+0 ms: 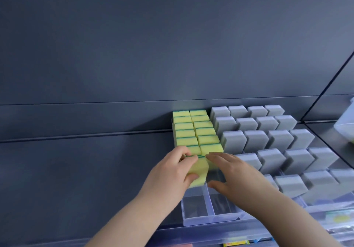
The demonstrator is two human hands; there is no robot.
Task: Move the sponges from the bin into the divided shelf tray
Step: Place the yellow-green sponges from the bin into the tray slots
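A clear divided shelf tray (210, 219) sits on a dark shelf, its two lanes filled toward the back with upright yellow sponges (193, 129) with green scrub edges. My left hand (172, 172) is shut on a yellow sponge (198, 172) at the front of the left lane's row, fingers over its top and thumb on its near face. My right hand (229, 172) reaches into the right lane with fingers spread, fingertips against the front sponge there. The bin is not clearly in view.
Rows of grey sponges (272, 141) stand in trays to the right. A clear container (346, 120) juts in at the right edge. Dark panelling (115, 55) rises behind the shelf. Coloured packages (337, 218) lie on a lower shelf at the bottom right.
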